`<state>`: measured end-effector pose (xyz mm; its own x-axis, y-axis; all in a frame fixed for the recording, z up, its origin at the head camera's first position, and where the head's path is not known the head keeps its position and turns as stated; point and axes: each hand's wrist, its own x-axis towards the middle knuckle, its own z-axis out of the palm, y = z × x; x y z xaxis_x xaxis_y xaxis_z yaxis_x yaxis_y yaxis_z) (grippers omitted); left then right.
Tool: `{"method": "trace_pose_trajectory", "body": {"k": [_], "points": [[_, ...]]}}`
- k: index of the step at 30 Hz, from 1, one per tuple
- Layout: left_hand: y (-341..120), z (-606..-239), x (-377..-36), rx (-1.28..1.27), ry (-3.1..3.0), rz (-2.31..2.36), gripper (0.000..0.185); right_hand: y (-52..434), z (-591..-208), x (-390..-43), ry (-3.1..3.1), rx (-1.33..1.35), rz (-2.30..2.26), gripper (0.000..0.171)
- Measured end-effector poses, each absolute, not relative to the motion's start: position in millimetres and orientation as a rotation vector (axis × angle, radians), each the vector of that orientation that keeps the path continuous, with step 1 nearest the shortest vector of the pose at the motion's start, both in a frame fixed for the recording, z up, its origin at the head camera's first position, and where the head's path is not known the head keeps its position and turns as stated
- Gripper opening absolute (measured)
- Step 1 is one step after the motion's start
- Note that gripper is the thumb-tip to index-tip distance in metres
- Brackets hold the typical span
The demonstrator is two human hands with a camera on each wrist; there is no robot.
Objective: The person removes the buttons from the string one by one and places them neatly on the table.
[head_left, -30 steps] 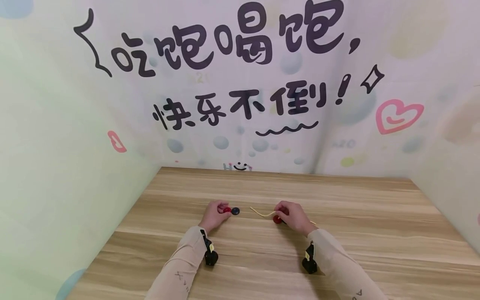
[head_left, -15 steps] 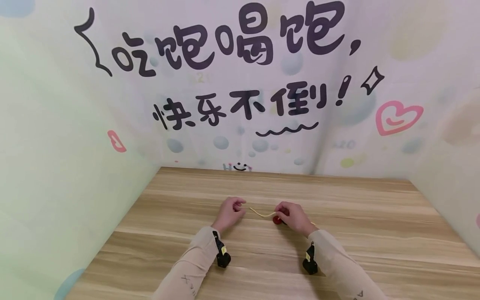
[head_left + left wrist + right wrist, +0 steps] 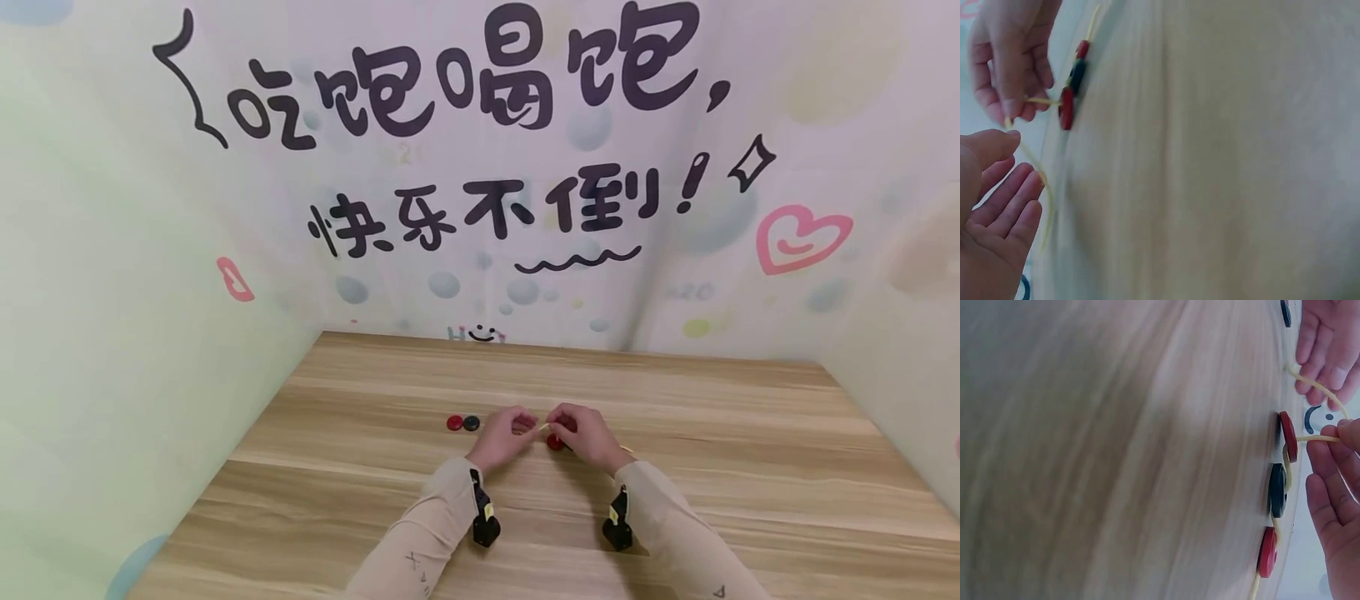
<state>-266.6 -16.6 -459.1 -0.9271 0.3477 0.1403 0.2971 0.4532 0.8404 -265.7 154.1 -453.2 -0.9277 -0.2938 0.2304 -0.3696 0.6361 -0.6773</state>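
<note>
On the left of the wooden bench, lying loose: a red button and, touching it on its right, a dark button, both just left of the left hand. Left hand low over the bench near the middle, fingers relaxed and nearly straight in the left wrist view, thumb close against the free end of the yellow cord; whether it pinches the cord, cannot tell. From there, cord running across to the right hand, just beside the left and almost touching it. Right hand's fingers curled, pinching the cord right next to a threaded red button. Strung on the cord, standing on edge on the bench in a row: that red button, then a dark threaded button, then another red one, with the cord trailing out past it. Behind, a printed backdrop with dark lettering and a pink heart. On both wrists, beige sleeves and small black cameras.
</note>
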Motion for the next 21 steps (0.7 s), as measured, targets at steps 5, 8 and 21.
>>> {"method": "trace_pose_trajectory", "body": {"k": [5, 8, 21], "points": [[-12, -462, -264, 0.599, 2.655, 1.501, 0.016, 154, -452, -266, -2.759, 0.547, 1.191, 0.005], [-11, -462, -264, 0.612, 2.685, 1.491, 0.013, 154, -452, -267, -2.754, 0.553, 1.188, 0.004], [-13, -446, -265, 0.5, 2.668, 1.641, 0.009, 152, -458, -270, -2.791, 0.592, 1.149, 0.005]]}}
